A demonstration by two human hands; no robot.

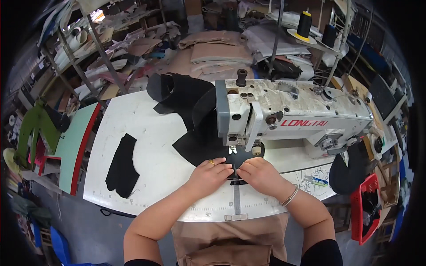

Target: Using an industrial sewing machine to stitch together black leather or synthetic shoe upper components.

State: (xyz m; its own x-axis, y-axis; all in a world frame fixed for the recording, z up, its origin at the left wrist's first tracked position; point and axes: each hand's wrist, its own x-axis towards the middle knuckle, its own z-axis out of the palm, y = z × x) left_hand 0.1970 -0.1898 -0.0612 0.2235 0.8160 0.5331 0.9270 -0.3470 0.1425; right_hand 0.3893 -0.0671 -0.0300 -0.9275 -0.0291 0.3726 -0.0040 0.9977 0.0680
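A white sewing machine (293,113) stands on the pale table, its presser foot (232,150) over a dark fabric piece (195,148). Close in front of the foot, my left hand (212,177) and my right hand (259,175) meet almost tip to tip. Fingers of both are bent and closed at the near edge of this black piece; the fingertips partly hide what they grip. More black fabric (186,95) is heaped behind and left of the needle area. Off to the left lies a separate black cut piece (123,166), flat on the table.
A metal strip (237,197) runs toward the table's front edge. Right of my forearm lies a small blue-and-white tube (316,180). A red basket (366,208) hangs low at the right, near a dark piece (348,170). Thread cones (305,25) stand above the machine.
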